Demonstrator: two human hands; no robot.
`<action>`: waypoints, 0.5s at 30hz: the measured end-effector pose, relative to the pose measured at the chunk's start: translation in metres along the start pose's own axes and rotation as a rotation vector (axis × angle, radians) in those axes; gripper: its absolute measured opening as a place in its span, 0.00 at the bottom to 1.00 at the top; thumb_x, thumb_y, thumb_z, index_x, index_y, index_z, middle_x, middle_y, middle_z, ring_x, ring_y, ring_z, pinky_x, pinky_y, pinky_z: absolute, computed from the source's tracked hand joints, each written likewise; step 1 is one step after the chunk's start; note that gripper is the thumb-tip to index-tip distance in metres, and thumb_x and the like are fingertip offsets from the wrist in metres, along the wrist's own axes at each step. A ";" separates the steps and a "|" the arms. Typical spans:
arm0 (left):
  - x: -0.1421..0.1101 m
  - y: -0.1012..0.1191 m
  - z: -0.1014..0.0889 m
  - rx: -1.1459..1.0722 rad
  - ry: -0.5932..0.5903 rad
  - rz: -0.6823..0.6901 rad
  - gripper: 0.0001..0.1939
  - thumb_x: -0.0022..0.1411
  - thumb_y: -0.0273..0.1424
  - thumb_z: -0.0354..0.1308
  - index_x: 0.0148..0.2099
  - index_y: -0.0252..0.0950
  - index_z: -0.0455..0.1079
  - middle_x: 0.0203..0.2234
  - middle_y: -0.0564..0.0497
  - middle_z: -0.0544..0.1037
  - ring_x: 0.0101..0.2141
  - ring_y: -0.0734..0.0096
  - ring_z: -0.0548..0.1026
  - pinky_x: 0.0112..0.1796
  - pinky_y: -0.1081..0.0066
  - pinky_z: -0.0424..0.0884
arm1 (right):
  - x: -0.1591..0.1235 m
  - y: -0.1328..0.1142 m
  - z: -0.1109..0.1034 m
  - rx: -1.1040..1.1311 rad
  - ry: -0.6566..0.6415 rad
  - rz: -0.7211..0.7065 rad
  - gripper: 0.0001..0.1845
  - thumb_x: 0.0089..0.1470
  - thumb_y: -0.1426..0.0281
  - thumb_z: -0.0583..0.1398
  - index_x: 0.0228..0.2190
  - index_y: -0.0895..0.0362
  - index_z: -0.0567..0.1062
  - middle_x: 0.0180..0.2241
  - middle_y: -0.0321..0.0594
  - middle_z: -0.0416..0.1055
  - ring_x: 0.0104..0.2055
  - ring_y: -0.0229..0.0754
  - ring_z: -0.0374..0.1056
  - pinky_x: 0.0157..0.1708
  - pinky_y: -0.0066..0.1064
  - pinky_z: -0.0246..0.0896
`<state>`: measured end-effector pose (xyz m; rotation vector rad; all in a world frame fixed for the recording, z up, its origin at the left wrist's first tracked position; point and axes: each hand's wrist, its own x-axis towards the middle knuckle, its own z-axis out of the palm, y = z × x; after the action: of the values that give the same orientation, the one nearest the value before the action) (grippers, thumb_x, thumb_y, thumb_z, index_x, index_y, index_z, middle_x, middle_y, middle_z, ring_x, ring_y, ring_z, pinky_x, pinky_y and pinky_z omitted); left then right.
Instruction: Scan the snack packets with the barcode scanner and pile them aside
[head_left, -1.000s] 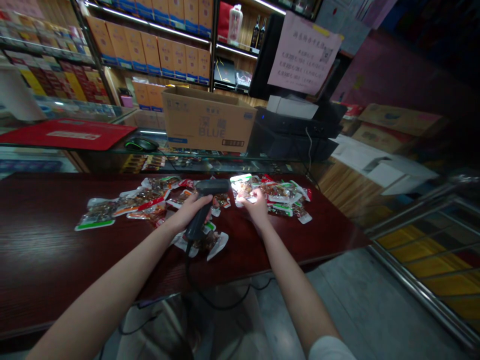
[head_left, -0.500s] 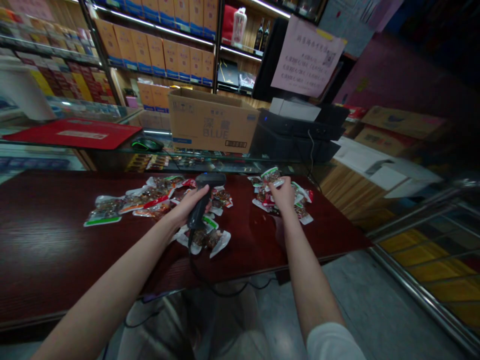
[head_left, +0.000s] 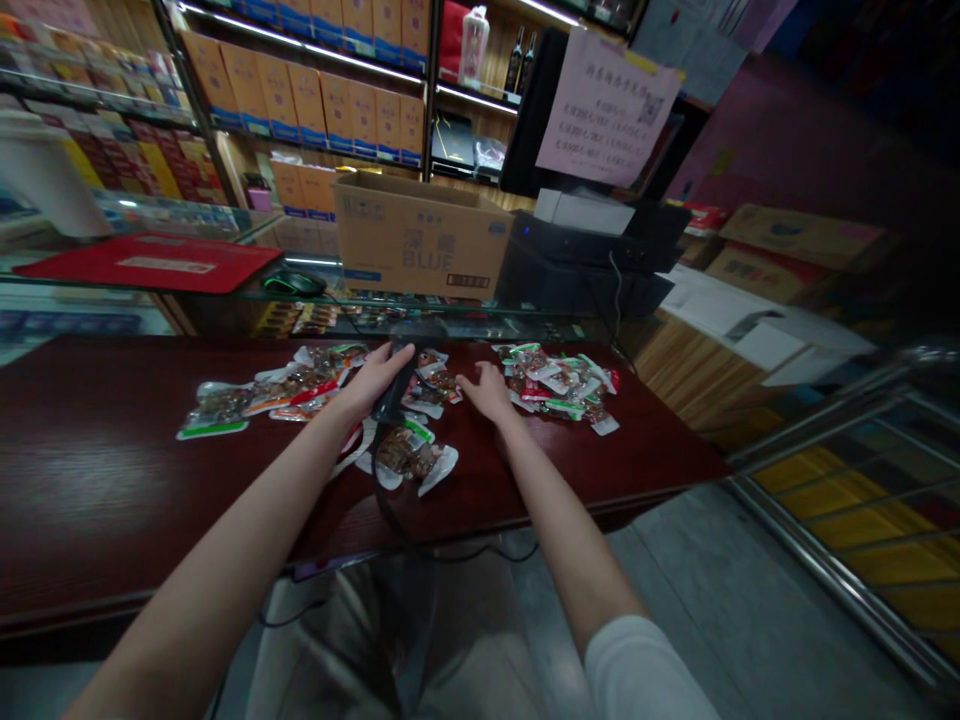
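Note:
My left hand [head_left: 375, 378] is wrapped round the handle of a black corded barcode scanner [head_left: 397, 375], held over the dark red counter [head_left: 112, 470]. My right hand [head_left: 486, 391] hovers low between two groups of small snack packets, fingers spread and holding nothing. A pile of packets [head_left: 562, 385] lies just right of it. More packets [head_left: 431, 385] lie just left of its fingertips. A further spread of packets [head_left: 262, 395] stretches left of the scanner, and a few packets [head_left: 409, 455] lie nearer me under the scanner's cable.
A glass display case [head_left: 465, 325] runs behind the counter, carrying a cardboard box [head_left: 420, 240], a mouse [head_left: 294, 283], a red mat [head_left: 150, 262] and a black register [head_left: 592, 262]. Shelves of boxed goods [head_left: 315, 90] fill the back. The counter's front edge is close to my body.
My right hand let go of a packet on the right pile and moved left, now open beside the middle packets. My left hand has lowered the scanner slightly.

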<state>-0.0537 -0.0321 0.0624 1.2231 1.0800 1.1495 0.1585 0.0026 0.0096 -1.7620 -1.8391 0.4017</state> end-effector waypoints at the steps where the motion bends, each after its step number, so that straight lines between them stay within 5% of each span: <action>1: 0.000 0.001 0.002 0.016 0.001 0.007 0.23 0.52 0.48 0.62 0.40 0.36 0.65 0.19 0.55 0.71 0.18 0.76 0.68 0.20 0.76 0.64 | 0.002 -0.006 0.010 0.008 -0.029 0.018 0.27 0.50 0.57 0.61 0.45 0.63 0.68 0.48 0.55 0.66 0.52 0.54 0.59 0.52 0.42 0.50; 5: -0.005 0.001 0.006 0.058 -0.014 0.005 0.21 0.52 0.46 0.62 0.39 0.36 0.64 0.20 0.55 0.71 0.19 0.75 0.68 0.21 0.76 0.63 | 0.008 -0.011 0.028 0.053 -0.029 0.094 0.25 0.40 0.57 0.67 0.35 0.59 0.68 0.45 0.54 0.67 0.51 0.58 0.59 0.49 0.46 0.51; 8: -0.007 -0.005 0.006 0.050 -0.006 0.018 0.19 0.55 0.45 0.60 0.39 0.36 0.63 0.21 0.56 0.71 0.21 0.75 0.68 0.22 0.75 0.64 | 0.012 0.003 0.023 0.134 -0.009 0.130 0.19 0.45 0.62 0.64 0.35 0.56 0.63 0.37 0.44 0.70 0.43 0.50 0.67 0.43 0.41 0.58; 11: -0.004 -0.012 0.007 0.057 -0.002 0.063 0.19 0.55 0.45 0.59 0.39 0.36 0.62 0.22 0.56 0.71 0.21 0.76 0.68 0.23 0.75 0.64 | 0.015 0.018 0.016 0.545 0.048 0.174 0.13 0.51 0.64 0.57 0.35 0.52 0.57 0.33 0.37 0.70 0.34 0.43 0.72 0.36 0.37 0.64; 15: -0.004 -0.015 0.011 0.090 -0.012 0.106 0.21 0.53 0.47 0.60 0.39 0.36 0.61 0.25 0.54 0.72 0.22 0.75 0.68 0.24 0.74 0.64 | 0.014 0.021 0.010 1.218 0.144 0.095 0.20 0.47 0.62 0.62 0.36 0.51 0.55 0.37 0.35 0.70 0.33 0.41 0.75 0.39 0.39 0.68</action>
<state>-0.0429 -0.0373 0.0484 1.3694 1.0787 1.1831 0.1699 0.0204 -0.0081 -0.9529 -0.9712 1.0983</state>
